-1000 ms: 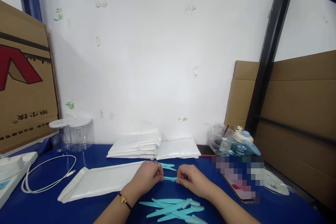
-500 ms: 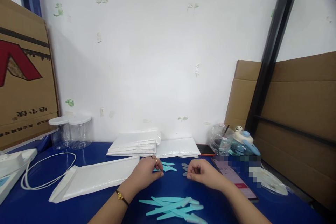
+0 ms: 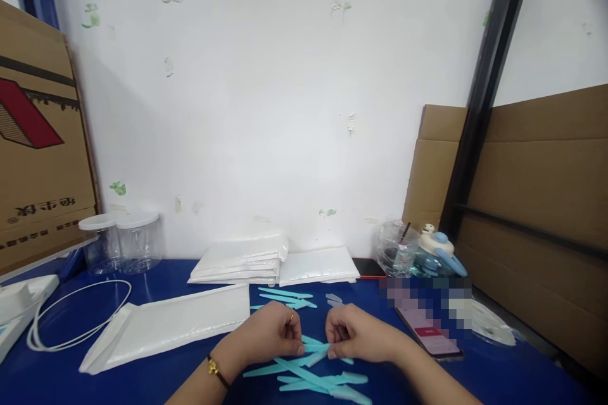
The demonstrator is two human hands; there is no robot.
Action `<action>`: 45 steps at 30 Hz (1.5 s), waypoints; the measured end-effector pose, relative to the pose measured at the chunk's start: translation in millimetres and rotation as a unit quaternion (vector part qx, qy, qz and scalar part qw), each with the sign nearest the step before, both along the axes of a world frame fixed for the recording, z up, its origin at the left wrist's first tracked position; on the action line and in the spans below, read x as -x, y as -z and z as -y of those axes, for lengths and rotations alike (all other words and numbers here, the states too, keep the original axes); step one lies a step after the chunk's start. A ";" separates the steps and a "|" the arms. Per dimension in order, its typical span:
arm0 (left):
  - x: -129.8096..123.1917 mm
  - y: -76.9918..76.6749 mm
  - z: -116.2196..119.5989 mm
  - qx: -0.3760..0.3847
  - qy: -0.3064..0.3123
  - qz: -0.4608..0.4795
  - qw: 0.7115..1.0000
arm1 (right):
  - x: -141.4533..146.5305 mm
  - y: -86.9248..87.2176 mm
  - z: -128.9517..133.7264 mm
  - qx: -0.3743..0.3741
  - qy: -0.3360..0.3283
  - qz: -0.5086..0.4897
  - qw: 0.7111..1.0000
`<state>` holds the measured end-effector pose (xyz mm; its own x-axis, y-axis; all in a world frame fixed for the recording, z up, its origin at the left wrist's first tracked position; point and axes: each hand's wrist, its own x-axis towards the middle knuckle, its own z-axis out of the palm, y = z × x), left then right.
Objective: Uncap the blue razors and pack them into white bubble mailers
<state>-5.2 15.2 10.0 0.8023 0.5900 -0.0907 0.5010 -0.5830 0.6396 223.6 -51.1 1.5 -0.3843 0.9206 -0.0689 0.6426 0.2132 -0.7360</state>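
Note:
Several turquoise eyebrow razors [image 3: 304,374] lie crossed over each other in a loose heap at the front middle of the table. My left hand [image 3: 280,331], ringed and with a bracelet at the wrist, is closed in a pinch on the left part of one razor [image 3: 314,348] at the heap's far edge. My right hand [image 3: 351,333] pinches the other end of it; the fingers hide that tip. Beyond my left hand lies a smaller group of turquoise razors [image 3: 285,295]. Small translucent blade caps [image 3: 334,299] lie just beyond my right hand.
White padded mailers [image 3: 237,259] are stacked by the wall, and a single mailer [image 3: 166,329] lies at left. A white cable [image 3: 33,335] and clear jars [image 3: 137,243] stand further left. At right are a phone [image 3: 434,335], a bagged cup [image 3: 396,250] and a blue-lidded bottle [image 3: 434,253].
Both hands have moved nearer, from the small razor group and the caps down to the heap, and now grip one razor. The view has shifted slightly.

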 end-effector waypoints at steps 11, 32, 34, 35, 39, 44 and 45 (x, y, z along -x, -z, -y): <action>9.9 -0.7 -32.4 -0.241 -0.146 -0.023 0.959 | -37.7 7.0 -18.6 -0.142 0.177 0.070 0.972; 10.1 2.0 -32.9 -0.233 -0.131 -0.028 0.963 | -25.5 -4.1 -11.6 -0.132 0.148 0.110 0.974; 15.1 2.0 -36.5 -0.225 -0.158 -0.025 0.961 | -25.4 -3.3 -12.1 -0.147 0.166 0.111 0.969; 16.0 2.0 -36.5 -0.222 -0.164 -0.018 0.961 | -22.7 -3.4 -11.1 -0.159 0.158 0.104 0.969; 12.3 -1.3 -26.4 -0.191 -0.143 0.013 0.971 | 1.6 -4.7 -1.4 -0.165 0.031 0.068 0.983; 11.0 -7.7 -7.0 -0.024 -0.020 -0.027 0.999 | 25.7 -3.3 6.6 -0.111 -0.010 0.078 0.991; 11.8 -8.2 -4.2 0.001 -0.003 -0.048 0.999 | 26.5 -3.2 7.1 -0.101 -0.005 0.079 0.992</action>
